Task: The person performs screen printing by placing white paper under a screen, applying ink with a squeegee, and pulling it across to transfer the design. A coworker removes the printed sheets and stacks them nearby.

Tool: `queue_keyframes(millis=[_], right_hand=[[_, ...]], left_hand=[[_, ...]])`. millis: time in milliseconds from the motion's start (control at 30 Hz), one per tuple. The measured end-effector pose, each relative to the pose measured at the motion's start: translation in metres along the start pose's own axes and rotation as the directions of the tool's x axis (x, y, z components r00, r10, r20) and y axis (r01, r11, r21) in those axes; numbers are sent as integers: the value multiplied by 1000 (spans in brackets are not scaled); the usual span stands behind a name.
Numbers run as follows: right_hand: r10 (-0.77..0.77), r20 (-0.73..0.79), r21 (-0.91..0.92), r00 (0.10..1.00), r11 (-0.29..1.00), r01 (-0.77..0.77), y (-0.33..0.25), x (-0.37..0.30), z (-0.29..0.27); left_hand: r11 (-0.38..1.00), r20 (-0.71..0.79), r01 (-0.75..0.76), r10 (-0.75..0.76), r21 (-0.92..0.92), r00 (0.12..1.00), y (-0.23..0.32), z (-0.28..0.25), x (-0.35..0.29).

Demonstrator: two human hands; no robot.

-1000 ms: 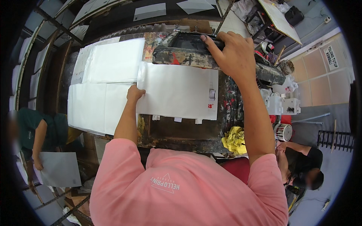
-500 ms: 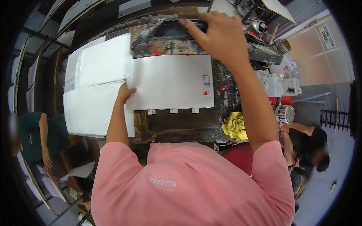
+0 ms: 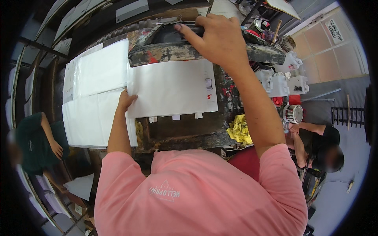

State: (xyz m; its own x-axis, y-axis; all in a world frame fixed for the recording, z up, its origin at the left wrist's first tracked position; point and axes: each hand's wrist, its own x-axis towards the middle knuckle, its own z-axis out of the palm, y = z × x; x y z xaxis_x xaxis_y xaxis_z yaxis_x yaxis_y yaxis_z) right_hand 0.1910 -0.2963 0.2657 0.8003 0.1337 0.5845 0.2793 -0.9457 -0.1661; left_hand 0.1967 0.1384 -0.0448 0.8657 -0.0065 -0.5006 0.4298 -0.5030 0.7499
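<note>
A flat white paper piece (image 3: 169, 88) with small red and dark print near its right edge lies on the stained worktable. My left hand (image 3: 126, 100) grips its left edge, thumb on top and the other fingers partly hidden. Across the paper's far edge is a dark, ink-stained wooden screen frame (image 3: 169, 54) with black inside it. My right hand (image 3: 222, 39) reaches over this frame, its thumb lying across the black area and its other fingers curled over the far side. Those fingertips are hidden.
White paper stacks (image 3: 100, 72) stand at the left. A crumpled yellow cloth (image 3: 239, 129) lies at the table's near right, with a paint can (image 3: 293, 114) and white jugs (image 3: 277, 83) beyond. One person (image 3: 33, 145) is at far left, another (image 3: 321, 145) at far right.
The screen frame and my right hand have shifted slightly towards me relative to the paper. My left hand stays at the paper's left edge. The whole view has shifted a little.
</note>
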Motion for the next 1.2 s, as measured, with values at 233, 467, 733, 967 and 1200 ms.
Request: queue_keyframes(millis=[233,467,733,967,1200], right_hand=[[11,26,-20,1000,1000,-10,-2,-3,-5],[-40,17,-53,999,998,41,-2,-5,-1],[-56,-6,-36,998,998,56,-3,-7,-3],[-7,61,-29,998,1000,8,-6,-9,-2],[-21,8,-2,1000,1000,21,-6,-11,1]], left_hand=[[986,-98,-48,64,159,993,-2,6,-1],[937,-283,-180,267,299,921,-19,16,-5],[940,-291,-206,285,274,913,-18,19,-4],[920,-305,-181,293,348,906,-20,20,-10],[611,-11,-671,743,420,669,22,110,-60]])
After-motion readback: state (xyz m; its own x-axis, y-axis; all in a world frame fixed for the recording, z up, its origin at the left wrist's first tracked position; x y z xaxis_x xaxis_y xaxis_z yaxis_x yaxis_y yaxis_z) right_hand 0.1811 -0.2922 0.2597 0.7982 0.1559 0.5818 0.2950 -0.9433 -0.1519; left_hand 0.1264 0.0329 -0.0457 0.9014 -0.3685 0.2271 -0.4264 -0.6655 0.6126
